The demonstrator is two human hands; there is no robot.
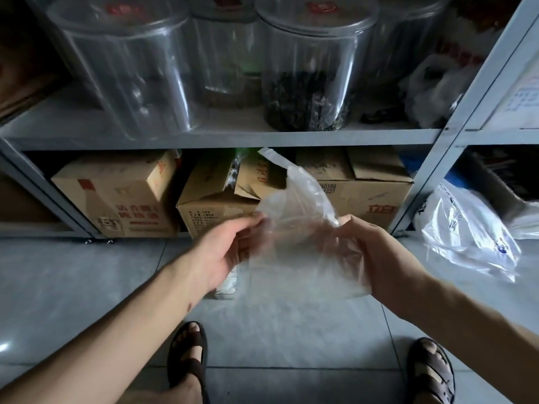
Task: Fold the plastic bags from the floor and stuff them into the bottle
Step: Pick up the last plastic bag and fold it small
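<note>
Holding a clear bag (pixel 297 211) up between both hands, the person looks to be at the folding step, with nothing yet creased. The left hand (pixel 230 252) pinches the bag's left edge between thumb and fingers. The right hand (pixel 376 258) grips the right edge, its fingers curled behind the plastic. The bag hangs in the air above the floor (pixel 87 287), in front of the boxes (pixel 215 211) on the low shelf.

The next move probably calls for bringing the two edges together and pressing the film flat into a narrow strip, slim enough for a bottle neck. A second bag (pixel 466 234) lies at the right, waiting.

A pale thing (pixel 227 288) on the floor under the left hand is mostly covered; whether it is the bottle cannot be told. The bag's lower edge blurs into the tiles.
</note>
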